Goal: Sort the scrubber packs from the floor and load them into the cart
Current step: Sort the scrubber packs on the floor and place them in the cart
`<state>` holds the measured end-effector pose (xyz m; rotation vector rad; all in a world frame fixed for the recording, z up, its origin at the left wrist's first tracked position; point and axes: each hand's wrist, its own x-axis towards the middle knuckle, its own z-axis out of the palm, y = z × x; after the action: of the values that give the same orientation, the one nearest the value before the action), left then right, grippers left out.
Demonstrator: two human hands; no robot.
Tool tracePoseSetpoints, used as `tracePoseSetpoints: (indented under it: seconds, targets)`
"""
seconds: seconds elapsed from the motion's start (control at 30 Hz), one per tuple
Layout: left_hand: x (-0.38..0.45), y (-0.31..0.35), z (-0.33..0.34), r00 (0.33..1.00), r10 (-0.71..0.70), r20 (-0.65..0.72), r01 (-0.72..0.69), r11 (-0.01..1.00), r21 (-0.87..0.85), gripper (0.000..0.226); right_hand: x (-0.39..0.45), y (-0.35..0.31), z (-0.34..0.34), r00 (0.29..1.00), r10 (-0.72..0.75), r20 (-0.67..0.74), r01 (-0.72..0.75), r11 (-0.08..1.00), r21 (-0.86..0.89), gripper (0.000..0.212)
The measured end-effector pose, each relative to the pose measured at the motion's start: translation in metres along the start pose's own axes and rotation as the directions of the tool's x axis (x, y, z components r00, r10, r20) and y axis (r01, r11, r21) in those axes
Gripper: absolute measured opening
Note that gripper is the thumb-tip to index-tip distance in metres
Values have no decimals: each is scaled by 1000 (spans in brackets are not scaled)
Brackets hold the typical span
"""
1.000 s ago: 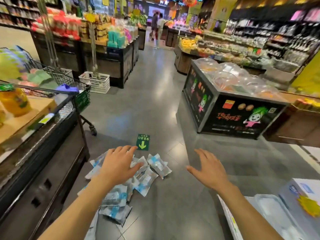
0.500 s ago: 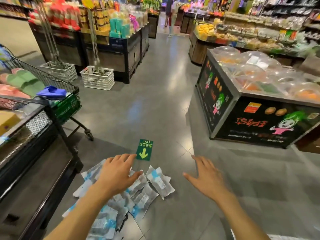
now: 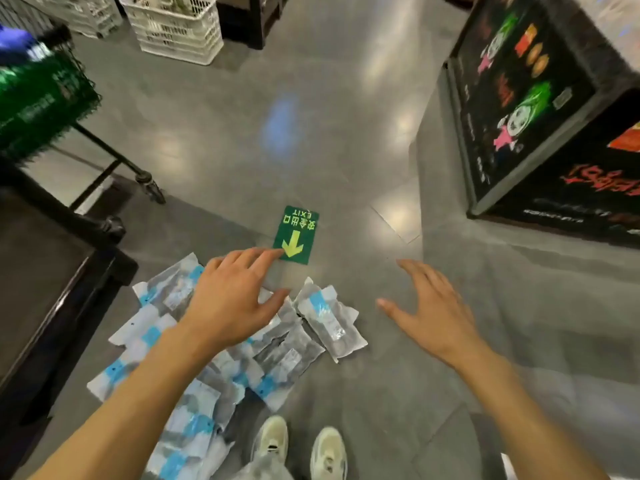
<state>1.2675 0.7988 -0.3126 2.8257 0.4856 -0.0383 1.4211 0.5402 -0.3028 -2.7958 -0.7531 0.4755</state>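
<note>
— Where the grey floor (image 3: 346, 140) runs between the fixtures: how many scrubber packs (image 3: 242, 362)?
— Hard to count exactly; roughly a dozen, heaped and overlapping, some hidden under the left forearm. One outlying pack (image 3: 330, 318) plainly separate at the right edge of the heap.
— Looks?
— Clear, crinkled plastic sleeves, dark grey pads inside, a light-blue band across each, white label patches on several.
— Hands?
— Two. Left hand (image 3: 230, 299) spread above the top of the heap, fingers apart and straight, gripping nothing; contact with the packs impossible to judge. Right hand (image 3: 433, 310) also splayed, palm down over bare floor, just right of the outlying pack, holding nothing.
— Location of the heap?
— On the floor, directly ahead of two pale sneakers (image 3: 299, 452), just below one green exit sticker (image 3: 296, 234) with a yellow arrow.
— And the cart (image 3: 45, 98)?
— Upper left, one, green panel on black wire, two wheels visible, well apart from the packs.
— Elsewhere?
— Two white plastic crates (image 3: 176, 26) at top, one black display stand (image 3: 540, 109) with cartoon figures on the right, one dark counter (image 3: 45, 278) at left.
</note>
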Motion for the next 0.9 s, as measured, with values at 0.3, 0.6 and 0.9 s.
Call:
tracePoseSetpoints:
  seconds: [0.3, 0.6, 0.9]
  targets:
    - [50, -83, 334, 1000, -19, -17, 18, 996, -87, 59, 126, 115, 308, 996, -10, 92, -1, 993, 118, 84]
    - [78, -139, 531, 999, -27, 27, 31, 984, -178, 64, 204, 163, 482, 997, -55, 54, 46, 988, 147, 86]
    - [45, -133, 595, 977, -126, 169, 175, 934, -312, 65, 233, 190, 530, 991, 123, 48, -129, 978, 166, 87]
